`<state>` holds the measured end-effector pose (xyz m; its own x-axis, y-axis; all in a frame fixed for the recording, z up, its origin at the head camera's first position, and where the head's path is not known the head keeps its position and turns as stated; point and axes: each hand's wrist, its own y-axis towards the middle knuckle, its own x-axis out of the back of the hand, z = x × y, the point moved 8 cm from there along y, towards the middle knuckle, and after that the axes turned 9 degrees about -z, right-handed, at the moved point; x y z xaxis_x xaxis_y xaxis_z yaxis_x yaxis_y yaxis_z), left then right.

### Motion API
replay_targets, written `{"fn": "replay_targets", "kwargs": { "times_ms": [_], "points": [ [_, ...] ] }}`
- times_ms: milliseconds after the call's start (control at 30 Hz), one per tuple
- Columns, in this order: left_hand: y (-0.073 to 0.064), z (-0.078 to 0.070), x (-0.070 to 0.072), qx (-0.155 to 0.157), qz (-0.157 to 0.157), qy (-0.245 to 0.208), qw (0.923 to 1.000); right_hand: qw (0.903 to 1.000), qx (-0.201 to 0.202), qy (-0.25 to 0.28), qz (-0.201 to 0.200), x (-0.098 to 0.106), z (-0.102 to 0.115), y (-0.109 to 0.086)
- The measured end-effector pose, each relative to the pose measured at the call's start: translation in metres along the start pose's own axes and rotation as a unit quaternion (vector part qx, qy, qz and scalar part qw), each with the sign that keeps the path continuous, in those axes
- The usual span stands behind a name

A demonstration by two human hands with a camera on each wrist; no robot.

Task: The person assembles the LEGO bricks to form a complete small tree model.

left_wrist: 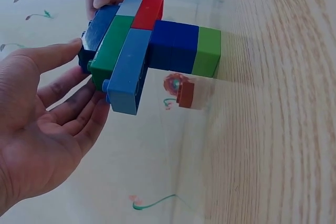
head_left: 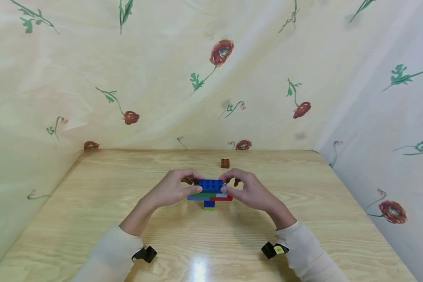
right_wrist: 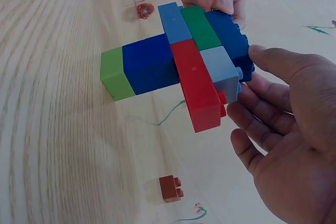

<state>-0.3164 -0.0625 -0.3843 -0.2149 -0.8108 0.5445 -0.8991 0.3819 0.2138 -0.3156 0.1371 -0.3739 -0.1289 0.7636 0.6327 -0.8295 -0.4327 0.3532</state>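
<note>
Mid-table, my left hand (head_left: 172, 188) pinches one end of the dark blue top brick (head_left: 210, 184) between thumb and fingers. From the other side my right hand (head_left: 248, 190) pinches the opposite end. The top brick lies across a green brick (right_wrist: 202, 29) and a pale blue-grey brick (right_wrist: 219, 66). Below those come a light blue brick (left_wrist: 128, 74) and a red brick (right_wrist: 195, 80), side by side. A narrower dark blue section (left_wrist: 174, 46) supports them, with a light green brick (left_wrist: 208, 51) at the bottom. The far fingertips are partly hidden behind the stack.
An orange-brown brick (head_left: 225, 163) sits alone on the wooden table (head_left: 91, 203), behind the stack and slightly right. Flower-patterned sheeting (head_left: 155, 70) rises at the table's back and sides. A black wrist device (head_left: 149, 254) and another wrist device (head_left: 269, 250) protrude near the sleeves.
</note>
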Motion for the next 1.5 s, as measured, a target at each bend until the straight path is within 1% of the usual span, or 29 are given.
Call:
{"fn": "replay_targets", "kwargs": {
  "times_ms": [133,300,467,533,633,800,967,1133,1367,1500],
  "points": [
    [0.001,-0.001,-0.001,-0.008,0.002,0.007,0.9999,1.0000,-0.004,-0.002,0.000,0.002,-0.001,-0.001],
    [0.001,-0.001,-0.001,-0.006,0.004,0.002,1.0000,0.9999,0.002,0.000,0.011,0.003,0.001,0.002],
    [0.000,-0.002,0.000,-0.006,0.002,-0.002,1.0000,0.9998,0.011,-0.011,0.016,0.007,0.003,0.007],
    [-0.001,-0.003,0.001,-0.009,0.002,0.000,1.0000,0.9997,0.012,-0.016,0.011,0.011,0.003,0.011],
    [-0.001,-0.003,0.001,-0.015,0.003,0.002,0.9999,0.9997,0.006,-0.022,-0.006,0.018,-0.001,0.019],
    [-0.001,-0.003,0.003,-0.019,0.005,0.005,0.9998,0.9987,-0.011,-0.039,-0.029,0.028,-0.017,0.032],
    [-0.001,-0.005,0.001,-0.025,0.010,0.004,0.9996,0.9976,-0.037,-0.048,-0.033,0.031,-0.036,0.040],
    [0.000,-0.005,-0.001,-0.028,0.010,0.003,0.9996,0.9964,-0.062,-0.042,-0.040,0.034,-0.052,0.046],
    [-0.001,-0.007,0.000,-0.021,0.011,0.003,0.9997,0.9939,-0.097,-0.037,-0.036,0.029,-0.076,0.055],
    [0.000,-0.006,-0.001,-0.019,0.011,0.004,0.9998,0.9929,-0.107,-0.035,-0.036,0.027,-0.087,0.060]
  ]
}}
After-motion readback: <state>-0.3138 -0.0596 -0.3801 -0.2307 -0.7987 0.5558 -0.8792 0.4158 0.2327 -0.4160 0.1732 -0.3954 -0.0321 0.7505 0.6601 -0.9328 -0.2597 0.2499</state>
